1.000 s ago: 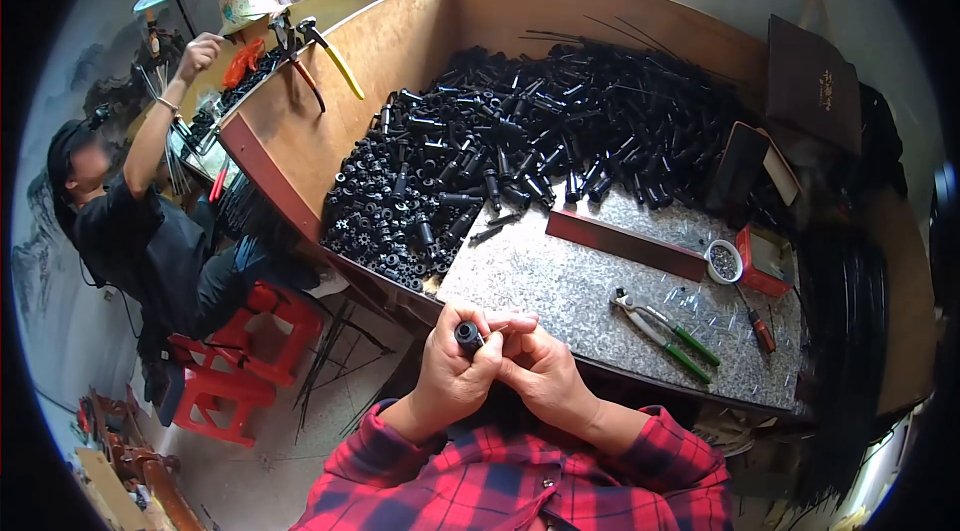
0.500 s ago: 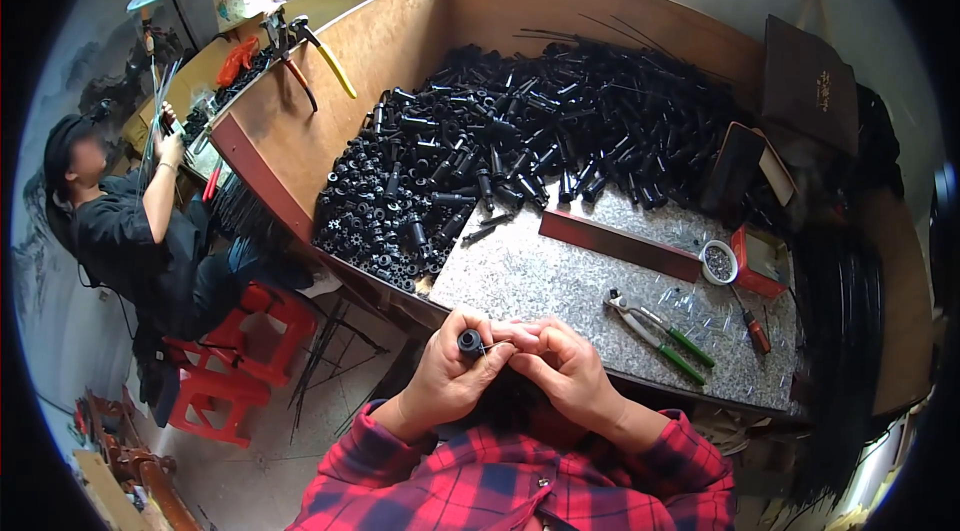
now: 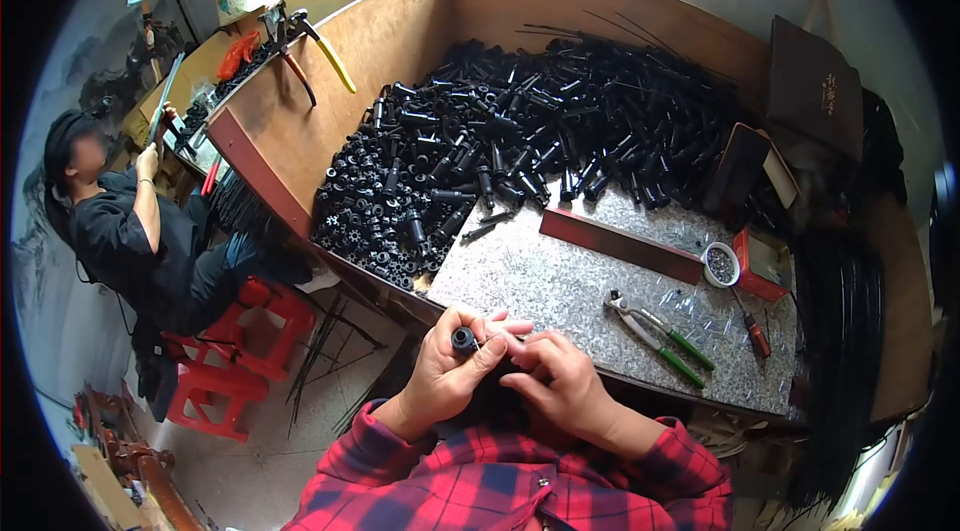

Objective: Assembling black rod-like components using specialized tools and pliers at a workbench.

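My left hand (image 3: 443, 371) is closed round a black tubular plastic part (image 3: 463, 339), its round hollow end facing up beside the thumb. The other fingers of that hand point to the right. Close against them is my right hand (image 3: 565, 386), fingers curled in and thumb slightly apart below; anything small between its fingertips cannot be made out. Both hands are in front of the speckled worktop (image 3: 500, 281). Green-handled pliers (image 3: 658, 338) lie on the worktop to the right, jaws partly apart.
Black plastic parts (image 3: 520, 121) are heaped behind the worktop inside wooden boards. A dark red bar (image 3: 620, 246), a white bowl (image 3: 719, 264) of small metal pieces, a red box (image 3: 762, 263) and a screwdriver (image 3: 757, 333) lie right. At left a co-worker (image 3: 130, 221) holds long rods near red stools (image 3: 215, 396).
My right hand has drawn a little away to the right, its thumb now apart from the left hand. The left hand still holds the black part. The co-worker's rods and hands have shifted.
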`<state>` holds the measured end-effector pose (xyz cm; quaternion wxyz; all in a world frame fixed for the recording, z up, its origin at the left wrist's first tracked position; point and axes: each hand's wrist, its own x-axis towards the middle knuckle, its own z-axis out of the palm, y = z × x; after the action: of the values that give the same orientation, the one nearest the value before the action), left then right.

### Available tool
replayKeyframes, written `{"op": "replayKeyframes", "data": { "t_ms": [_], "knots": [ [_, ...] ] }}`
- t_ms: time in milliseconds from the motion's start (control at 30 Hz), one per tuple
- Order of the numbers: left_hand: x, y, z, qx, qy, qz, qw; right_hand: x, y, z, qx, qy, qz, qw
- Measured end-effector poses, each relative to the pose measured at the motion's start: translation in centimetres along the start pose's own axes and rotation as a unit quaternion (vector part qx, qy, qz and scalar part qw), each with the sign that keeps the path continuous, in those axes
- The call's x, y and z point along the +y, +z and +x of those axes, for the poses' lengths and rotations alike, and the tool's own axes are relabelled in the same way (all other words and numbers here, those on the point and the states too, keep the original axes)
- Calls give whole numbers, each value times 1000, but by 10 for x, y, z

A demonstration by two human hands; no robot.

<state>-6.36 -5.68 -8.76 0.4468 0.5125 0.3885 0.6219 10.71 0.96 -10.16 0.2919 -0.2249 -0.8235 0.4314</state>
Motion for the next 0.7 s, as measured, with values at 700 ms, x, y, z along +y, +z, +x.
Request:
{"op": "replayKeyframes", "data": {
  "t_ms": [700],
  "knots": [
    [2, -11, -1, -13, -1, -56, 998, 15, 40, 7, 57, -219, -147, 963]
  ]
}}
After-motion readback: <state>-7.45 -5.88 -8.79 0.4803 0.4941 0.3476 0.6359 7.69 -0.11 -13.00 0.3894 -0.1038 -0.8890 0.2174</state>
